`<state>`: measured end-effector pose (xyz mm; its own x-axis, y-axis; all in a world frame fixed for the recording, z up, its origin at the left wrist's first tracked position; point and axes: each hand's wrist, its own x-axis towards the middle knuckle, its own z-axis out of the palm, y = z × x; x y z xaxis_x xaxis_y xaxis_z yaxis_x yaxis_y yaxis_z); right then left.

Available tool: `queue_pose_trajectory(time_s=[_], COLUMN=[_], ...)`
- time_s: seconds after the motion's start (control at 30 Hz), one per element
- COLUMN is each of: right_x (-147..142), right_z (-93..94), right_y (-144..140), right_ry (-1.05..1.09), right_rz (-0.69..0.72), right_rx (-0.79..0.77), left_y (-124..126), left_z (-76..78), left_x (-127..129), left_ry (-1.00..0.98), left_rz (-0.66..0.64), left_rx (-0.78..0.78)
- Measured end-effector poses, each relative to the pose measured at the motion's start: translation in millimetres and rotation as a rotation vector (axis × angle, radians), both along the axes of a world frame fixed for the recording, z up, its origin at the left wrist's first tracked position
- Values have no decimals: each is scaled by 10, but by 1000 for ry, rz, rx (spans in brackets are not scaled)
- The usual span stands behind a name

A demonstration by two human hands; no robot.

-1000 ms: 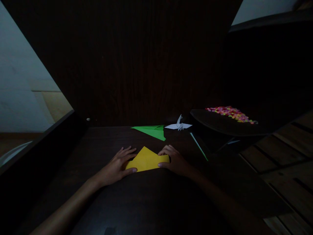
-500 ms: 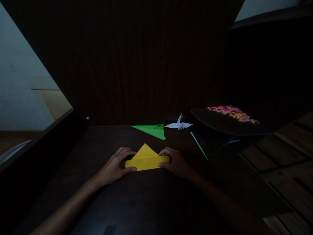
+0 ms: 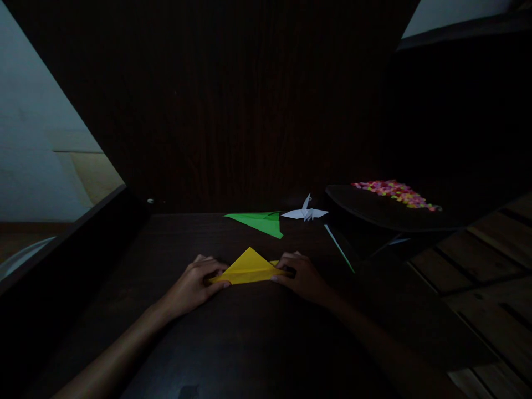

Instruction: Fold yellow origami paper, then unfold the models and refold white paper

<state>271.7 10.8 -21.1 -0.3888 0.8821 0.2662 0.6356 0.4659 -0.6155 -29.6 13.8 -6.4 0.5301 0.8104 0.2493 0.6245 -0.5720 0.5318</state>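
A yellow sheet of paper (image 3: pixel 248 267), folded into a low triangle, lies on the dark wooden table (image 3: pixel 233 343). My left hand (image 3: pixel 194 285) pinches its left corner between thumb and fingers. My right hand (image 3: pixel 302 275) pinches its right corner. The near edge of the paper is folded up onto the triangle. Both forearms reach in from the bottom of the view.
Behind the yellow paper lie a green folded paper plane (image 3: pixel 260 221) and a small white paper crane (image 3: pixel 305 212). A thin green strip (image 3: pixel 338 247) lies to the right. A dark tray (image 3: pixel 374 213) holds several small colourful pieces (image 3: pixel 394 192). A dark panel rises behind the table.
Both hands have folded the near edge of the yellow paper upward, so the shape went from a taller house-like form to a flat triangle.
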Motion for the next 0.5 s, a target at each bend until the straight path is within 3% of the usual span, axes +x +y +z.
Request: queue_pose_trajectory(time_s=[0.27,0.5], right_x=[59,105], right_z=[-15,0], right_y=[34,55], right_ry=[-47,-64], right_rz=[2,82], right_rx=[63,68], left_y=[45,65], left_z=[12,75], left_x=[-65,-110], left_ry=[8,32], left_rz=[8,-97], left_rx=[48,58])
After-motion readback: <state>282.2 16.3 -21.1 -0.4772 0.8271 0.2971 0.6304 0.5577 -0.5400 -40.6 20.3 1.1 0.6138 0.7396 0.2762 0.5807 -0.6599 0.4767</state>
